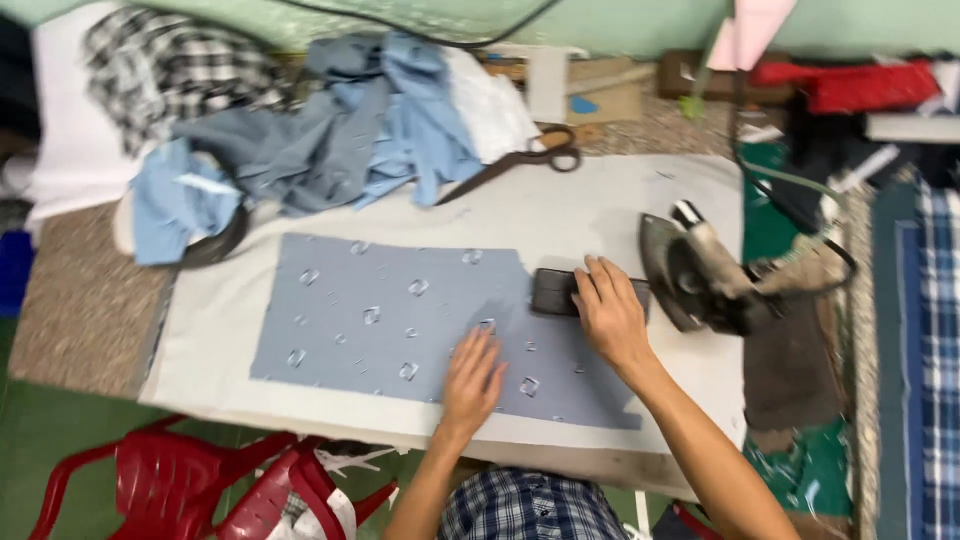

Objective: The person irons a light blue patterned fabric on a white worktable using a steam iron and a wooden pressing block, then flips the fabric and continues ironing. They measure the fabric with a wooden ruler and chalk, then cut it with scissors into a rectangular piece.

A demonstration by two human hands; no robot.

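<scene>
A flat piece of grey-blue patterned cloth [390, 315] lies spread on a white padded ironing surface [590, 215]. My left hand [473, 378] rests flat on the cloth near its lower right part, fingers apart. My right hand [608, 312] lies over a small dark rectangular block [553, 292] at the cloth's right edge, fingers on its top. An old dark iron [700, 275] stands tipped on its side just right of my right hand, with its cord trailing to the right.
Large scissors [520, 160] lie at the back of the surface. A heap of blue and grey garments [340, 140] and checked cloth [180, 65] fills the back left. Red plastic chairs [200, 485] stand below the front edge. Folded fabrics [920, 330] are stacked on the right.
</scene>
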